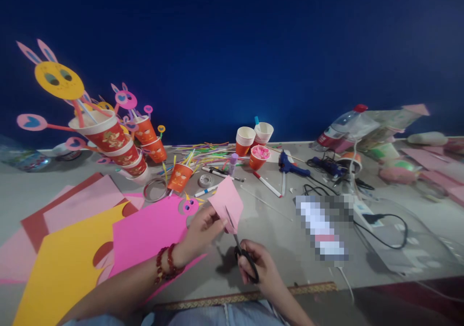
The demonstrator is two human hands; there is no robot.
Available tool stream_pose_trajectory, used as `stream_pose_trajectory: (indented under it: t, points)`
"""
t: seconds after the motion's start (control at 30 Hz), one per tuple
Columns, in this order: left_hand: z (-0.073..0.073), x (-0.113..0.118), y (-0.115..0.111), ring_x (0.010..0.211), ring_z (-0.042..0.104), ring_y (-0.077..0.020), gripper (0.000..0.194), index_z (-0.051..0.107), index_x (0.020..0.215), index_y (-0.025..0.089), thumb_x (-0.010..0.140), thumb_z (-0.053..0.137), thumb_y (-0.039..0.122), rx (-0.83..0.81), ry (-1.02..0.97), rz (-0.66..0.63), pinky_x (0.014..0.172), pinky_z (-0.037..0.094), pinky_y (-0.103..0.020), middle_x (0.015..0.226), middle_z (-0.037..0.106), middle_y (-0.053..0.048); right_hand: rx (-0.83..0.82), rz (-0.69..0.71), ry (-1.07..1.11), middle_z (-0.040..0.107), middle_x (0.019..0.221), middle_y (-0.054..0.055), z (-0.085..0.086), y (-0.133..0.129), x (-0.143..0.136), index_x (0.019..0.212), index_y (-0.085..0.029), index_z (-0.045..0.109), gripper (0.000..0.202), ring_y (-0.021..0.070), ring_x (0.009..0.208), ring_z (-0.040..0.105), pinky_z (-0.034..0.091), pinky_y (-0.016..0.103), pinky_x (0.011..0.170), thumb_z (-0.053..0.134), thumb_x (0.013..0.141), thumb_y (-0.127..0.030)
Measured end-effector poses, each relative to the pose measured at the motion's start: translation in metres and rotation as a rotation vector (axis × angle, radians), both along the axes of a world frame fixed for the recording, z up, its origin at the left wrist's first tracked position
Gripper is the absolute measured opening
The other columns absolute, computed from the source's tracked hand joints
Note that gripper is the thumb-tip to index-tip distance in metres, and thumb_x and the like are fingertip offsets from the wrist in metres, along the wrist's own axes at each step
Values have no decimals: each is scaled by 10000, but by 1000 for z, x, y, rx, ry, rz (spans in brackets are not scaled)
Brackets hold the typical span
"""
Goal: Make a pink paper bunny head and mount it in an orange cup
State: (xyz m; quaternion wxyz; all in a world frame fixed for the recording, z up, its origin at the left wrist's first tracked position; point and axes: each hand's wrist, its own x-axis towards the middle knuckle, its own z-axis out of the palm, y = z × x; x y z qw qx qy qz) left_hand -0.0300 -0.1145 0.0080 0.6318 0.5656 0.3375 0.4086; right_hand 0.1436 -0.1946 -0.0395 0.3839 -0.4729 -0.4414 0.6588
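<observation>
Near the middle of the table, my left hand (203, 232) pinches the lower left edge of a small light pink paper piece (232, 200). My right hand (259, 265) is closed round the black handles of a pair of scissors (238, 242). The scissor blades point up and away from me and lie across the lower part of the pink paper. A bright pink sheet (145, 234) lies beneath and left of my left forearm, beside a yellow sheet (68, 253) with rounded cutouts.
Decorated cups (112, 135) with paper faces stand at the back left. An orange cup (180, 177), pens, a tape roll (205, 181) and a purple glue stick (233, 163) are beyond my hands. A blue glue gun (293, 168), cables and a bottle (339, 128) are at the right.
</observation>
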Motion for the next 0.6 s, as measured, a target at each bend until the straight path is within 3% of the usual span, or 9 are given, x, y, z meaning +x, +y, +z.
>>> stream_pose_trajectory:
  t: [0.6]
  points:
    - [-2, -2, 5, 769, 622, -191, 292, 677, 762, 152, 896, 609, 403, -5, 36, 5, 740, 469, -294, 774, 685, -54, 51, 52, 63, 548, 547, -19, 5, -3, 3, 705, -205, 480, 592, 72, 395, 368, 234, 205, 385, 617, 738, -779]
